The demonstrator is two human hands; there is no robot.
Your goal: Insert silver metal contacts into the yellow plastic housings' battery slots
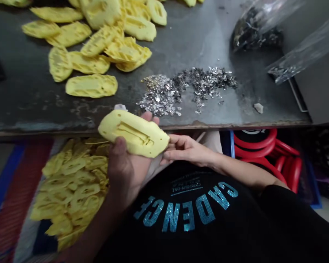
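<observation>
At centre, a yellow piece (134,133), apparently foam, lies across the half-open left hand (122,164), its thumb hooked over the edge. The right hand (186,149) grips the piece's end between its fingers. Silver flakes (186,89) sit at 12 o'clock on the bench (181,36); more pieces (71,190) lie at 8 o'clock.

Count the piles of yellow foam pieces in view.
2: one pile on the metal table, running past the top of the view, and one pile on the striped mat below it. More may lie out of view.
</observation>
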